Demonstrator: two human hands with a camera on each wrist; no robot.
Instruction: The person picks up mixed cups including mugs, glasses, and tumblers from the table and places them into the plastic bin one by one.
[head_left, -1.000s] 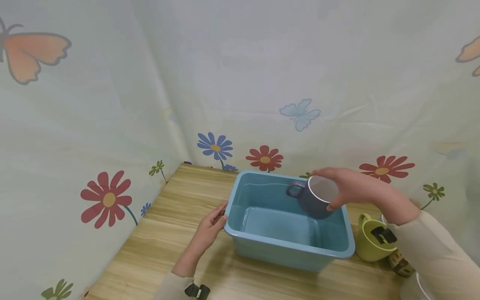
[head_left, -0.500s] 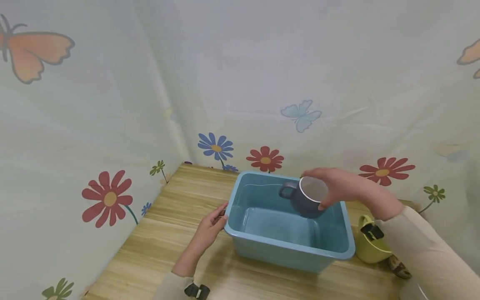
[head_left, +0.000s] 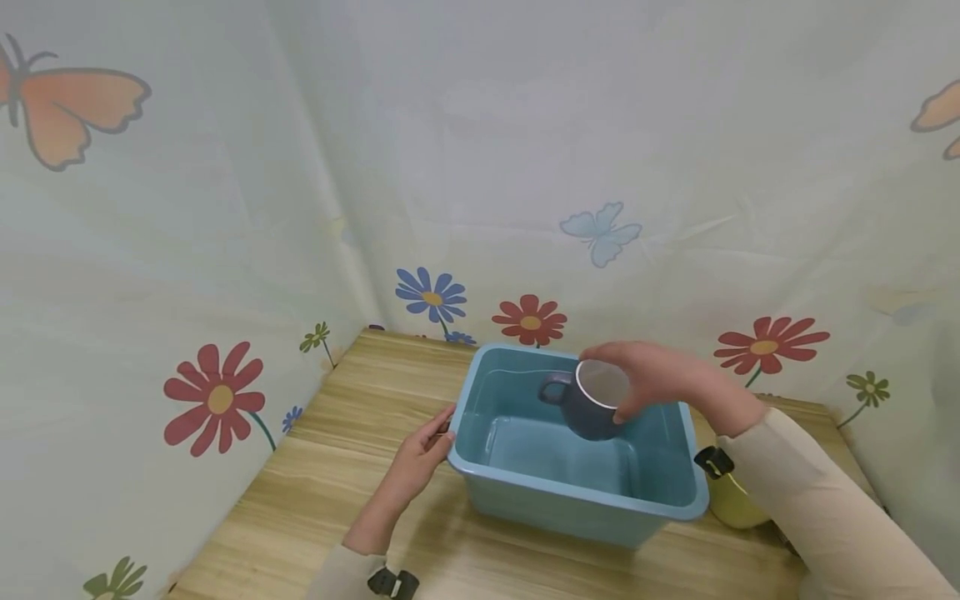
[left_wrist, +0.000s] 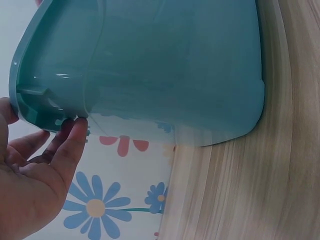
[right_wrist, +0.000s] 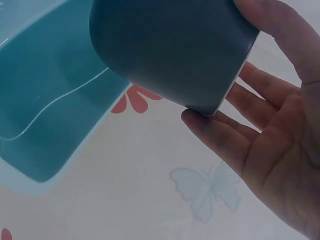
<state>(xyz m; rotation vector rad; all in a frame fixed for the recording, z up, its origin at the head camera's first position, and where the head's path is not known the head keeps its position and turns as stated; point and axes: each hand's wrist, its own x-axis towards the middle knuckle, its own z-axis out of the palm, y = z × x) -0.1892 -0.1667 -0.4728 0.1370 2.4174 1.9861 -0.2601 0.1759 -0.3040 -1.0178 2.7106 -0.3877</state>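
My right hand (head_left: pixel 660 379) grips a dark blue mug (head_left: pixel 588 414) by its rim, thumb and fingers on opposite sides. The mug hangs tilted inside the opening of a blue plastic basin (head_left: pixel 547 512), above its floor, with its white inside showing and its handle pointing left. In the right wrist view, the mug's smooth outer side (right_wrist: pixel 170 50) faces the camera. My left hand (head_left: pixel 414 460) holds the basin's left rim. The left wrist view shows its fingertips (left_wrist: pixel 77 127) tucked under that rim, while the thumb is partly out of frame.
A yellow-green mug (head_left: pixel 735 504) stands to the right of the basin, partly covered by the right sleeve (head_left: pixel 810 475). The wooden tabletop (head_left: pixel 300 492) meets a flower-patterned curtain (head_left: pixel 637 125) at the back and left.
The right hand has carried the dark blue mug leftward and slightly down inside the basin's opening. Its sleeve now covers more of the yellow-green mug. The left hand and basin stay put.
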